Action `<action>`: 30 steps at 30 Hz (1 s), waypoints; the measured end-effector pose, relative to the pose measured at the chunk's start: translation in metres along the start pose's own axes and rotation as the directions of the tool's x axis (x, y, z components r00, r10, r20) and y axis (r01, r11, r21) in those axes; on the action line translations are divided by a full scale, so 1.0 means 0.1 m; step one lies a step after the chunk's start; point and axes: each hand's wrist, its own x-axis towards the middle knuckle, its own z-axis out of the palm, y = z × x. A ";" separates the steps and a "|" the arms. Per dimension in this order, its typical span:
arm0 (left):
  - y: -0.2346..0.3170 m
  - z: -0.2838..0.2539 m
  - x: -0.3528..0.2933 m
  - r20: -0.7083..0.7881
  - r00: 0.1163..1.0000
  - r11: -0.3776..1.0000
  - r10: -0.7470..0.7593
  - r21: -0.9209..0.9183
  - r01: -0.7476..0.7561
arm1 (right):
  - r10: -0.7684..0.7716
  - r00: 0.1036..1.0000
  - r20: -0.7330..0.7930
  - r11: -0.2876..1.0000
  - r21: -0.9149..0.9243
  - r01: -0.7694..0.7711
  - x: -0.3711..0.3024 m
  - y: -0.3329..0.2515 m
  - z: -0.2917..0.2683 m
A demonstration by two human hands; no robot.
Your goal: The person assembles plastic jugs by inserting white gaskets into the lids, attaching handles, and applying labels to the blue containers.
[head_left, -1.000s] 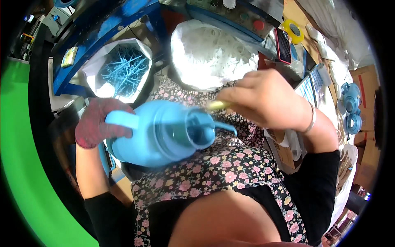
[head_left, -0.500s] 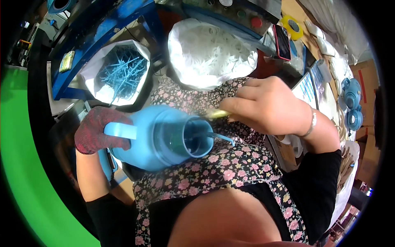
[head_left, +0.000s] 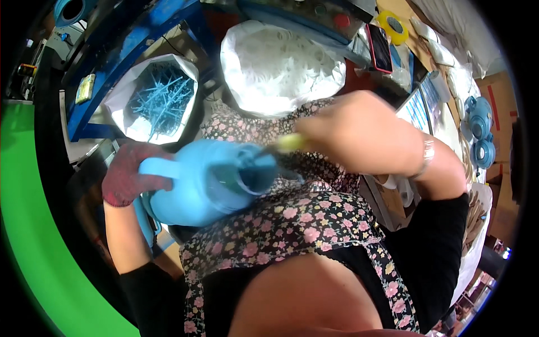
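A blue plastic jug [head_left: 193, 191] lies on its side across my lap, its wide mouth turned to the right. Its handle is gripped by my left hand [head_left: 130, 174], which wears a dark red and grey knitted glove. My bare right hand [head_left: 359, 132], smeared by motion, is closed on a small tool with a yellow handle [head_left: 292, 142]. The tool's thin dark end reaches the jug's upper rim; blur hides its exact shape. A thin blue plastic strip [head_left: 292, 175] sticks out at the mouth.
Ahead stand a white-lined container of blue plastic sprues [head_left: 163, 101] and a white bag of pale rings [head_left: 281, 67]. A phone [head_left: 379, 48] and yellow tape roll [head_left: 392, 27] lie at the far right. More blue jug parts [head_left: 480, 126] are farther right.
My right hand has moved slightly left, bringing the yellow-handled tool to the jug's rim. The jug has shifted a little left, and the strip at its mouth has moved with it.
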 end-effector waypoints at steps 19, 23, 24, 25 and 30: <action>-1.08 0.22 0.12 -0.690 0.546 0.841 0.474 0.539 -0.048 | 0.486 0.849 0.205 0.217 0.913 -0.345 -0.04 0.68 0.89; -1.07 -0.01 0.38 -0.745 0.457 0.874 0.486 0.396 -0.282 | 0.577 0.813 -0.080 0.522 0.802 -0.292 0.51 0.89 1.13; -0.98 -0.05 0.43 -0.756 0.458 0.884 0.467 0.374 -0.282 | 0.605 0.788 -0.113 0.619 0.690 -0.375 0.64 1.04 1.25; -0.91 -0.07 0.46 -0.769 0.458 0.894 0.445 0.353 -0.276 | 0.624 0.770 -0.137 0.686 0.569 -0.454 0.75 1.20 1.42; -0.96 -0.12 0.60 -0.787 0.500 0.930 0.362 0.267 -0.253 | 0.535 0.804 -0.260 0.702 0.667 -0.251 1.25 1.06 1.44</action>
